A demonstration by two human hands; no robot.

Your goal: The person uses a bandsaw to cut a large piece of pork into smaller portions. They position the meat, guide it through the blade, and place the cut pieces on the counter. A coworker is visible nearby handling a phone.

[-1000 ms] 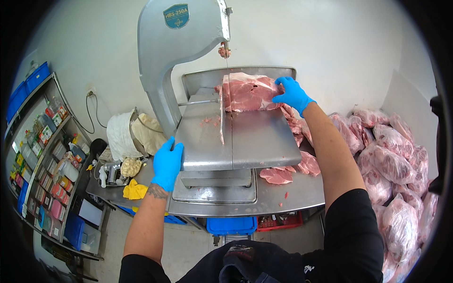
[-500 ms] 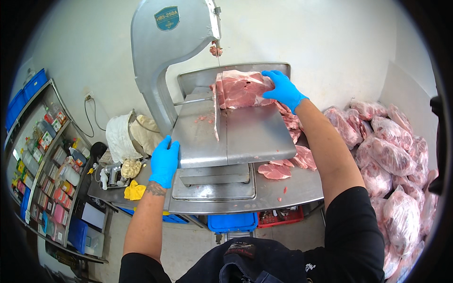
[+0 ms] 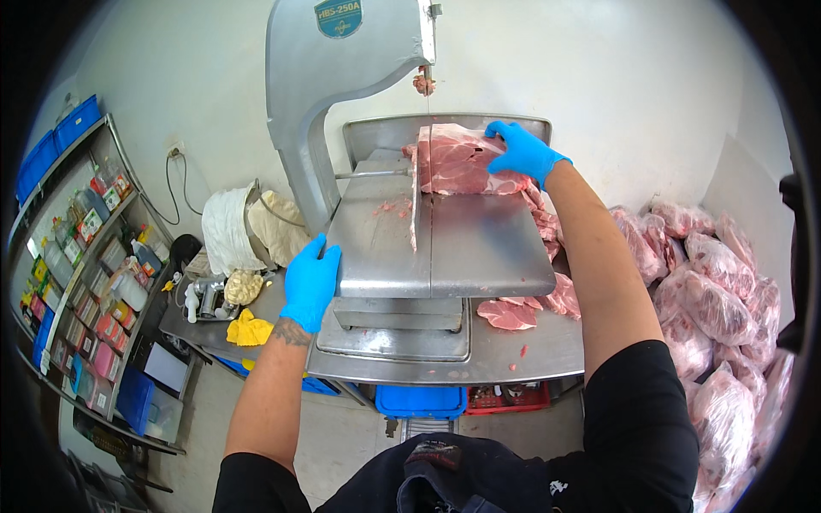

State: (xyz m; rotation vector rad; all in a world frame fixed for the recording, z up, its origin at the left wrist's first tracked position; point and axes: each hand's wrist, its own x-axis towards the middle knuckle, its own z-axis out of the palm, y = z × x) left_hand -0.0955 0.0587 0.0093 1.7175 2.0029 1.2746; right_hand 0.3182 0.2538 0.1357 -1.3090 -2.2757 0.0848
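My right hand, in a blue glove, grips the upper right end of a large raw meat block. The block stands on the steel table of a band saw, its left end against an upright guide plate. The thin blade runs down at the block's left part; how deep it sits in the meat I cannot tell. My left hand, also blue-gloved, rests at the saw table's left edge, thumb and fingers apart. Meat slices lie beyond the table's right side, partly hidden by my right arm.
More slices lie on the steel counter. Wrapped meat packs are piled at the right. To the left stand a yellow cloth, a white cloth bundle and a stocked shelf. A blue bin and red crate sit below.
The view has shifted, so the saw, meat and hands appear farther right. My right hand keeps its hold on the meat block; my left hand stays at the table's left edge.
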